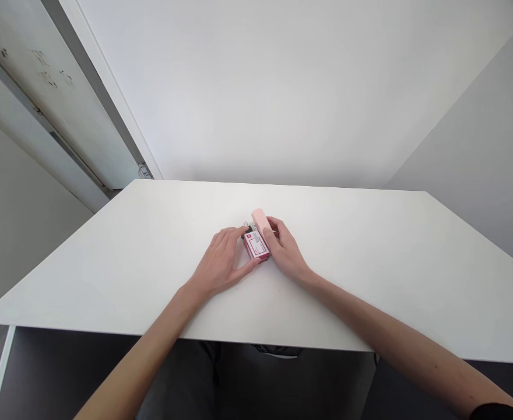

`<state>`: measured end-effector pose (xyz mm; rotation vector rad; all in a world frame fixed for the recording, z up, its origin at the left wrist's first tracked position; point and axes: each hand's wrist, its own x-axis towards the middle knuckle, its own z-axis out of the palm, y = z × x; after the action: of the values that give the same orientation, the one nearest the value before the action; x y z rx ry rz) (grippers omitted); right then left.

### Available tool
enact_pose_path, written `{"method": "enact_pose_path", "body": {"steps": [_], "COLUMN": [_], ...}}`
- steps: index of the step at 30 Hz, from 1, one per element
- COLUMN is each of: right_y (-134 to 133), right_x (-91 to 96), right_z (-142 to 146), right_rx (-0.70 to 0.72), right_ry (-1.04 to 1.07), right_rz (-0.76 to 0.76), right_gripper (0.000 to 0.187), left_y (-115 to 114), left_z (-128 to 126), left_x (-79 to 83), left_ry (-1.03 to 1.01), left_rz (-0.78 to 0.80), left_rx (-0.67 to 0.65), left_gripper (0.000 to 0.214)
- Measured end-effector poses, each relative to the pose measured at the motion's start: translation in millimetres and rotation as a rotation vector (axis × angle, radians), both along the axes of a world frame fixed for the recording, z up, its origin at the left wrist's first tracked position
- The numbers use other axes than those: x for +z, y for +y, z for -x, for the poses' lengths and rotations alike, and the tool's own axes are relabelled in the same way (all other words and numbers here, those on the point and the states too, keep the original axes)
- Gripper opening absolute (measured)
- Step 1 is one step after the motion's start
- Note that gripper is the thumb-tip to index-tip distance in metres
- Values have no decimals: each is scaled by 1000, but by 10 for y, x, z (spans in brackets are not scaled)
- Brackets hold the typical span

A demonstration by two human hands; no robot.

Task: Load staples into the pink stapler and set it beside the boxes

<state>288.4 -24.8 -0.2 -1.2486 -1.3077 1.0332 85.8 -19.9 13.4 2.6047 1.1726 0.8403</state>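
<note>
White table against a pale, softly lit wall.

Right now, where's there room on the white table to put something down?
The white table is bare left of the left hand, right of the right hand, and beyond both toward the wall. It's crowded between the hands, around the red box and pink object.

Left forearm at seven o'clock, right forearm at four; left hand with thumb and fingers apart, right hand curled, aimed near eleven
</note>
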Motion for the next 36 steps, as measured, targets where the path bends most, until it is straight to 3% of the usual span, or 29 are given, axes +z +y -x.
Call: {"method": "enact_pose_path", "body": {"steps": [5,15,22,26,31,36], "right_y": [4,-11,-6,-23,-69,-77], "right_x": [-3,28,6,18,58,47], "right_z": [4,11,-8,-14,-19,-23], "right_rx": [-5,5,5,5,18,15], "right_ry": [-10,-8,-17,-34,-39,-50], "right_rz": [-4,-12,-3,15,43,49], "right_gripper": [51,50,51,51,50,51], "left_y": [19,0,-48,-60,8,61], "left_z": [7,-6,79,306,799,1246], "left_x": [-39,-16,-37,-29,38,120], "left_ry": [20,21,-17,-114,-259,-359], "left_rz": [43,75,47,83,171,199], "left_rx": [-12,23,71,281,567,817], "left_gripper": [75,64,70,78,91,88]}}
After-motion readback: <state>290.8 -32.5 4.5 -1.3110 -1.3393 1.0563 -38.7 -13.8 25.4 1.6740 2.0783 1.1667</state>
